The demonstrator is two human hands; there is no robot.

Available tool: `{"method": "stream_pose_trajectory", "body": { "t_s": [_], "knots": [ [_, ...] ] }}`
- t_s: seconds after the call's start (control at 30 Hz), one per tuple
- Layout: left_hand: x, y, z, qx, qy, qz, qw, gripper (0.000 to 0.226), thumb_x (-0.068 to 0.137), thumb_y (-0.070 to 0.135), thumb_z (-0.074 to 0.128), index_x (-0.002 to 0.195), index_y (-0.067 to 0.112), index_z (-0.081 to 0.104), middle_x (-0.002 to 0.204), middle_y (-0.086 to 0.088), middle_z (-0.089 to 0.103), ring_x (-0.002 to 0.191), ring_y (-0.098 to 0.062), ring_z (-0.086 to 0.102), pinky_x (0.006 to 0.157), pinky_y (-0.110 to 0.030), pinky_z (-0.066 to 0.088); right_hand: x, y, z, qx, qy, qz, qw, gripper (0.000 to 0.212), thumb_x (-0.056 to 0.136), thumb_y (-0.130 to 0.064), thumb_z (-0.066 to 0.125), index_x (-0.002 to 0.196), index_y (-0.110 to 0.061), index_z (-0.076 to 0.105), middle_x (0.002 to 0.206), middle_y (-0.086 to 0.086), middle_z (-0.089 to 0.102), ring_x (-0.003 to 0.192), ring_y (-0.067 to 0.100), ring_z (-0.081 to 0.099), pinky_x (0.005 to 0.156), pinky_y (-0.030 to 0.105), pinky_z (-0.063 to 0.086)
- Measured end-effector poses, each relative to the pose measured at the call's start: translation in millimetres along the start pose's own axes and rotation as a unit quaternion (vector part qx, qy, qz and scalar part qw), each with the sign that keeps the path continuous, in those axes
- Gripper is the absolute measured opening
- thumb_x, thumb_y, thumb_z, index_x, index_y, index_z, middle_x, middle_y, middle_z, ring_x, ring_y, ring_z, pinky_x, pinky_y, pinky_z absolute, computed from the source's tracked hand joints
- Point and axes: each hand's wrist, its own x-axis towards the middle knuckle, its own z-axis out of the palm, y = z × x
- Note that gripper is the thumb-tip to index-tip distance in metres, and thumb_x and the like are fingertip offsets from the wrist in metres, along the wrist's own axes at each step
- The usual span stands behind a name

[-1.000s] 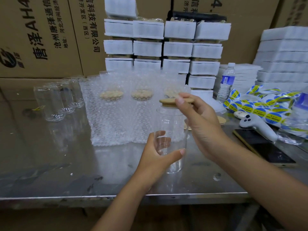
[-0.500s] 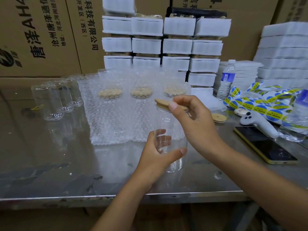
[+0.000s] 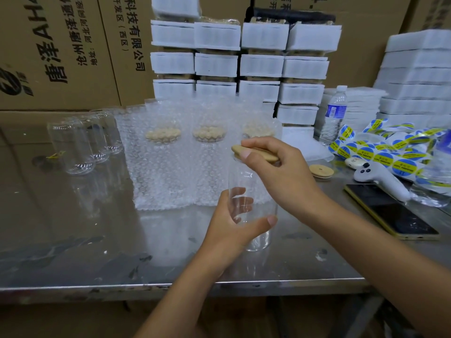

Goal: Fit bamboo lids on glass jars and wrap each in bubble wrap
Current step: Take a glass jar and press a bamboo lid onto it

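A clear glass jar (image 3: pixel 256 191) stands upright on the steel table (image 3: pixel 97 252) near its front edge. My left hand (image 3: pixel 231 230) grips the jar's lower half, thumb in front and fingers seen through the glass. My right hand (image 3: pixel 280 176) pinches a round bamboo lid (image 3: pixel 258 152) over the jar's mouth; the lid sits tilted, its left side higher. Behind the jar lie three wrapped jars in bubble wrap (image 3: pixel 170 162), their bamboo lids showing through. A spare bamboo lid (image 3: pixel 321 171) lies on the table to the right.
Several bare glass jars (image 3: pixel 80 147) stand at the back left. To the right lie a phone (image 3: pixel 390 213), a white controller (image 3: pixel 375 176), sticker rolls (image 3: pixel 390 152) and a water bottle (image 3: pixel 335 113). White foam packs (image 3: pixel 241 64) and cardboard boxes (image 3: pixel 61 50) line the back.
My right hand has brought the lid down onto the jar's mouth and tilted it, pressing on its right side. My left hand keeps the same grip on the jar.
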Motion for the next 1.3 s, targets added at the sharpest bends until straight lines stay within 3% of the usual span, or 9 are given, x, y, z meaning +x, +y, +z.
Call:
{"method": "stream_pose_trajectory", "body": {
  "t_s": [0.17,0.3,0.57,0.7,0.83,1.0,1.1,1.23,1.3],
  "knots": [
    [0.5,-0.2,-1.5,0.004,-0.001,-0.001,1.000,0.070,0.045,0.061,0.080,0.106,0.055,0.047,0.112,0.023,0.061,0.108,0.001,0.058,0.083,-0.019,0.050,-0.4,-1.9,0.7,-0.031,0.002,-0.001,1.000,0.019,0.083,-0.035,0.067,0.101,-0.031,0.068,0.097,-0.016,0.067,0.082,-0.007,0.062,0.068,0.006,0.046],
    [-0.4,0.5,-0.9,0.001,-0.002,0.000,1.000,0.074,0.046,0.059,0.081,0.112,0.049,0.048,0.112,0.021,0.062,0.109,-0.001,0.059,0.088,-0.024,0.052,-2.8,-2.1,4.9,-0.036,0.017,-0.010,0.999,0.017,0.083,-0.028,0.067,0.100,-0.028,0.068,0.102,-0.012,0.065,0.081,-0.006,0.060,0.068,0.006,0.045],
    [-1.5,2.1,-2.4,0.000,0.001,-0.003,1.000,0.076,0.045,0.060,0.080,0.112,0.046,0.049,0.111,0.019,0.063,0.108,-0.001,0.060,0.087,-0.022,0.052,-1.1,-7.8,8.5,-0.039,0.042,0.001,0.998,0.016,0.075,-0.028,0.072,0.091,-0.029,0.070,0.082,-0.014,0.068,0.072,-0.002,0.064,0.063,0.009,0.047],
    [-2.0,1.7,-2.5,-0.009,-0.003,-0.005,1.000,0.082,0.044,0.060,0.081,0.117,0.042,0.049,0.116,0.015,0.062,0.111,-0.004,0.059,0.091,-0.029,0.052,-3.6,-8.0,10.2,-0.041,0.036,0.008,0.998,0.017,0.075,-0.027,0.072,0.092,-0.030,0.069,0.092,-0.011,0.066,0.079,0.000,0.063,0.068,0.013,0.048],
    [-2.5,2.8,-2.3,0.001,-0.014,-0.004,1.000,0.079,0.047,0.058,0.082,0.117,0.043,0.048,0.116,0.018,0.062,0.113,0.000,0.057,0.089,-0.020,0.045,-7.6,-6.1,9.0,-0.031,0.044,0.002,0.999,0.019,0.077,-0.023,0.071,0.094,-0.030,0.068,0.105,-0.011,0.061,0.091,0.003,0.062,0.079,0.018,0.049],
    [-4.5,4.6,-1.5,0.003,-0.020,0.000,1.000,0.080,0.048,0.057,0.081,0.119,0.042,0.047,0.118,0.018,0.061,0.114,0.002,0.056,0.089,-0.018,0.042,-10.5,-2.2,7.7,-0.033,0.034,-0.027,0.998,0.017,0.078,-0.024,0.071,0.092,-0.032,0.067,0.103,-0.010,0.060,0.082,0.001,0.061,0.072,0.015,0.046],
    [-5.5,5.8,-1.9,0.010,-0.016,-0.002,1.000,0.079,0.046,0.061,0.079,0.116,0.047,0.045,0.118,0.021,0.060,0.112,0.003,0.056,0.078,-0.012,0.044,-9.9,1.2,3.0,-0.019,0.023,-0.036,0.999,0.022,0.075,-0.034,0.073,0.094,-0.036,0.064,0.101,-0.012,0.064,0.083,0.001,0.063,0.074,0.018,0.048],
    [-6.3,4.2,-3.8,0.001,-0.013,0.000,1.000,0.076,0.047,0.061,0.080,0.113,0.054,0.044,0.117,0.026,0.059,0.109,0.010,0.055,0.071,-0.006,0.047,-14.3,19.4,-4.2,0.048,-0.021,-0.038,0.998,0.056,0.065,-0.053,0.075,0.112,-0.041,0.048,0.118,-0.016,0.057,0.108,-0.002,0.058,0.097,0.029,0.047],
    [-6.5,1.3,-4.1,-0.007,0.001,0.003,1.000,0.078,0.045,0.059,0.081,0.113,0.053,0.045,0.115,0.027,0.059,0.109,0.013,0.054,0.071,-0.007,0.048,-17.8,33.0,-9.2,0.079,-0.042,-0.047,0.995,0.070,0.060,-0.071,0.071,0.116,-0.036,0.046,0.118,-0.014,0.058,0.112,-0.003,0.057,0.095,0.022,0.046]
  ]
}}
